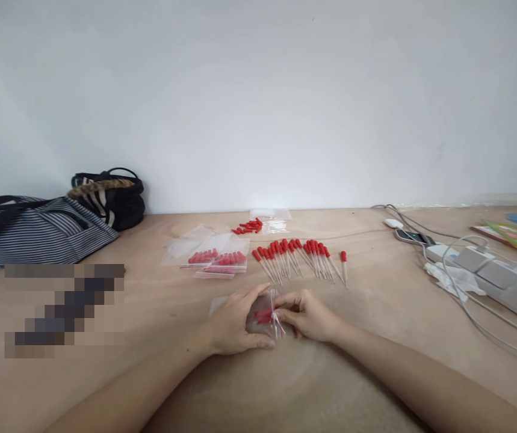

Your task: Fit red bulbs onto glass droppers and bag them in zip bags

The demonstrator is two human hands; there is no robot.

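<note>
A small clear zip bag (pixel 265 328) with red rubber dropper bulbs inside lies between my hands, its mouth turned to the right. My left hand (pixel 235 322) curves around the bag's left part, thumb at the near edge and fingers at the far edge. With thumb and fingers closed, my right hand (pixel 310 316) pinches the bag at its open end. Just beyond are several droppers (pixel 292 258) with red bulbs and thin clear stems, fanned out on the table. One dropper (pixel 343 269) lies apart at their right.
Filled zip bags (pixel 217 258) overlap at the left of the droppers. Loose red bulbs (pixel 250 226) and clear tubes (pixel 276 225) lie farther back. A power strip (pixel 488 276) with cables, a phone (pixel 414 237) and crumpled tissue (pixel 454 279) sit right; a striped bag (pixel 50 231) stands left.
</note>
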